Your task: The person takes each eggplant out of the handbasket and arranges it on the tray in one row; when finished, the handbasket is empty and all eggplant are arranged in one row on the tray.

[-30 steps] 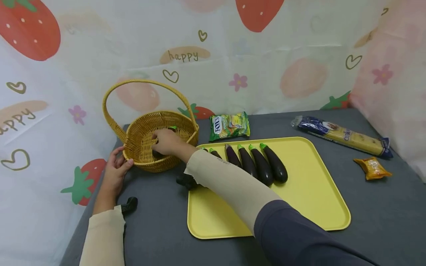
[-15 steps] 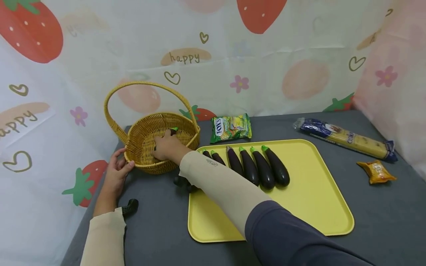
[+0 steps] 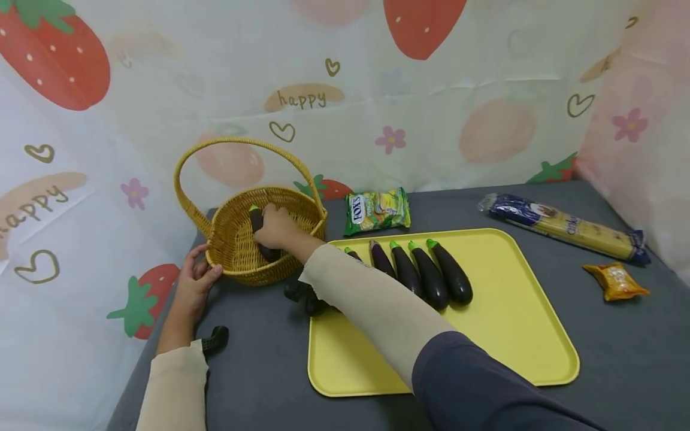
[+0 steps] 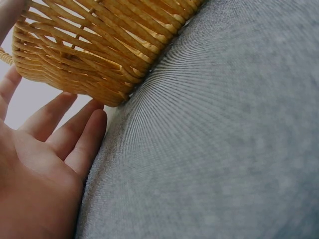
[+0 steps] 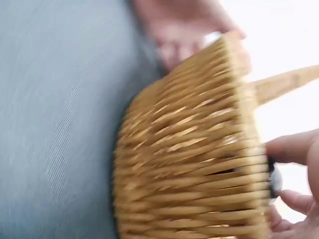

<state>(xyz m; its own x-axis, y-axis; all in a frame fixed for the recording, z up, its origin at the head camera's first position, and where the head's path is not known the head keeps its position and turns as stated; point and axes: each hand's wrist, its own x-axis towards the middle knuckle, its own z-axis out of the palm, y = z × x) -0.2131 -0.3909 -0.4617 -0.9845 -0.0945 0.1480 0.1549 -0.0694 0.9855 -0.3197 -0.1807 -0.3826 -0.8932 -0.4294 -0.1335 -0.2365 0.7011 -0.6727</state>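
Observation:
A round yellow wicker basket (image 3: 237,239) with a tall arched handle stands at the back left. My left hand (image 3: 194,278) holds its left side at the rim, and in the left wrist view the fingertips (image 4: 94,119) touch the woven wall. My right hand (image 3: 277,227) is down inside the basket, gripping a dark eggplant (image 3: 257,221) with a green stem end. That eggplant lies on the basket floor, its middle hidden by the hand. Several more eggplants (image 3: 453,275) lie side by side on the yellow tray (image 3: 512,335), some partly covered by my right sleeve.
Behind the tray lies a green Fox's candy bag (image 3: 377,211). On the right are a long pasta pack (image 3: 566,226) and a small orange snack packet (image 3: 616,281). A printed curtain (image 3: 431,131) rises behind the grey tabletop (image 3: 259,359).
My right hand has shifted within the basket. The eggplant's green end now shows left of the hand; before it showed on the right. My left hand stays at the rim.

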